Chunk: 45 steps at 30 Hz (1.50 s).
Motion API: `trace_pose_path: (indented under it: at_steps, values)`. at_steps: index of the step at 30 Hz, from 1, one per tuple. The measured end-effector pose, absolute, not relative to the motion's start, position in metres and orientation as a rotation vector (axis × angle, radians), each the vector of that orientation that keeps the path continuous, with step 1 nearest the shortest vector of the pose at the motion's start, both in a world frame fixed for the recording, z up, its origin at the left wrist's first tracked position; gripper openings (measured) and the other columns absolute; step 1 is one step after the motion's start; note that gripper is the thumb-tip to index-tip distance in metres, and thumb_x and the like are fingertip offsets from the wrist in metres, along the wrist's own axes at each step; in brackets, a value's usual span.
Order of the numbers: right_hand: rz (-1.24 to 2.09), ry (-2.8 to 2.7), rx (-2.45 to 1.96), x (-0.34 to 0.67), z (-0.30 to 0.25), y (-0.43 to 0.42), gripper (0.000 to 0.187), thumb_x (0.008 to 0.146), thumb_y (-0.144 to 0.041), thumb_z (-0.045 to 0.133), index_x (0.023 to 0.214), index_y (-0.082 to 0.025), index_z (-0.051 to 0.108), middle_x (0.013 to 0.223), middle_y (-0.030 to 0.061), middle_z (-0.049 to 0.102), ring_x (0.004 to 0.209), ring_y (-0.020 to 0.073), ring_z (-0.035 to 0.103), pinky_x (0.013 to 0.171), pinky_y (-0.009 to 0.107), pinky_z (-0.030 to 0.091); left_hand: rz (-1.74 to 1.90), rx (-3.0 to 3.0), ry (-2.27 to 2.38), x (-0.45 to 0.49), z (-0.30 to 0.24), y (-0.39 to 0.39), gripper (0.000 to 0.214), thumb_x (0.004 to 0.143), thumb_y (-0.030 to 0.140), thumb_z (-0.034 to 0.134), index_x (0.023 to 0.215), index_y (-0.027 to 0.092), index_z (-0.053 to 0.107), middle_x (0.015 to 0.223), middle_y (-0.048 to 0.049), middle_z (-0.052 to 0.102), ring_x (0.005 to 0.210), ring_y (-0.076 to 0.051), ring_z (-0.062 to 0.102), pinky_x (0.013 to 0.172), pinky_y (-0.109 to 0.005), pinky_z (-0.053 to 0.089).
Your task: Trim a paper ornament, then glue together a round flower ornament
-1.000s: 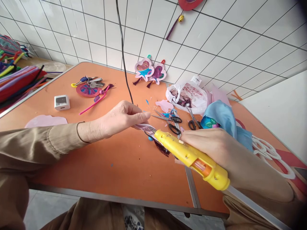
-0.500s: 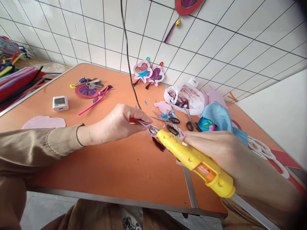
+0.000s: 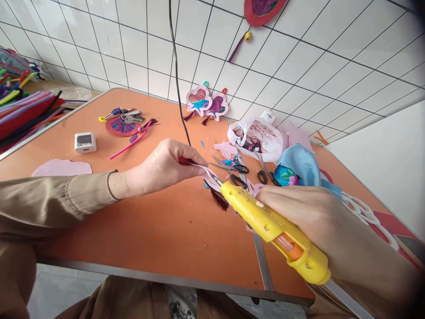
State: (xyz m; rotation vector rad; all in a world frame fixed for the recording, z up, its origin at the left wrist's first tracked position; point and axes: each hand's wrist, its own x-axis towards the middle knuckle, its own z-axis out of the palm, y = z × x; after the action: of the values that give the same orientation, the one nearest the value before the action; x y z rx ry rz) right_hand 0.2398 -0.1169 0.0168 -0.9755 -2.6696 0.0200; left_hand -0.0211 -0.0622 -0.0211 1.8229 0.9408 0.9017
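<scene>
Between thumb and fingers, my left hand pinches a pink felt ornament, held edge-on above the table. A dark tassel hangs from its lower side. My right hand is wrapped round a yellow hot glue gun, with a glue stick sticking out of its back end. The metal nozzle meets the ornament's edge or lies very near it; I cannot tell whether they touch. Most of the ornament's face is turned away, and my right fingertips are partly hidden behind the gun.
Two pairs of scissors lie beyond the gun, by a plastic bag and blue fabric. Finished pink ornaments lean on the tiled wall. Keys, a white charger and a pink felt piece lie left.
The ornament has turned slightly, so more of its pink side and tassel show. The glue gun has shifted a little right and down, its nozzle still at the ornament.
</scene>
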Motion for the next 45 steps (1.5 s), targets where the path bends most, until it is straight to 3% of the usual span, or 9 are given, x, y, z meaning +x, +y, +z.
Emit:
trace_pose_path:
  at_steps: [8,14,22,33,45]
  values:
    - [-0.282,-2.727,-0.943,0.232,0.013,-0.128,0.029,0.094,-0.021,0.041,0.065,-0.024,0.038,0.057,-0.0019,0.045,0.047,0.0139,0.040,0.046,0.031,0.030,0.904,1.742,0.863,-0.022,-0.016,-0.066,0.014,0.081,0.018,0.070,0.088,0.015,0.081,0.088,-0.0041,0.081,0.083,-0.020,0.077,0.074,-0.024,0.062]
    - [-0.430,-2.613,-0.951,0.223,0.007,-0.136,0.035,0.092,-0.011,0.045,0.060,-0.022,0.040,0.056,-0.0015,0.043,0.048,0.0133,0.039,0.049,0.032,0.027,0.932,1.738,0.922,-0.024,-0.011,-0.069,0.013,0.078,0.019,0.068,0.079,0.016,0.081,0.076,-0.0027,0.079,0.072,-0.020,0.076,0.063,-0.024,0.060]
    - [-0.595,-2.540,-0.933,0.218,0.008,-0.138,0.040,0.095,-0.013,0.043,0.056,-0.021,0.047,0.053,-0.0008,0.046,0.046,0.0140,0.043,0.049,0.033,0.029,0.946,1.622,0.941,-0.024,-0.008,-0.068,0.013,0.077,0.022,0.071,0.078,0.013,0.080,0.076,-0.0067,0.078,0.069,-0.021,0.075,0.060,-0.025,0.060]
    - [-0.761,-2.488,-0.961,0.220,0.010,-0.138,0.041,0.094,-0.012,0.044,0.053,-0.022,0.045,0.049,-0.0008,0.045,0.045,0.0149,0.043,0.048,0.033,0.030,0.937,1.428,0.927,-0.024,-0.017,-0.063,0.016,0.073,0.027,0.078,0.072,0.011,0.077,0.069,-0.0077,0.076,0.061,-0.017,0.070,0.059,-0.026,0.060]
    - [-0.796,-2.494,-0.989,0.222,0.010,-0.137,0.044,0.095,-0.013,0.040,0.052,-0.022,0.042,0.047,-0.0021,0.043,0.042,0.0139,0.041,0.046,0.032,0.031,0.911,1.383,0.900,-0.023,-0.020,-0.063,0.021,0.070,0.030,0.083,0.077,0.010,0.079,0.074,-0.0098,0.077,0.068,-0.021,0.073,0.065,-0.029,0.062]
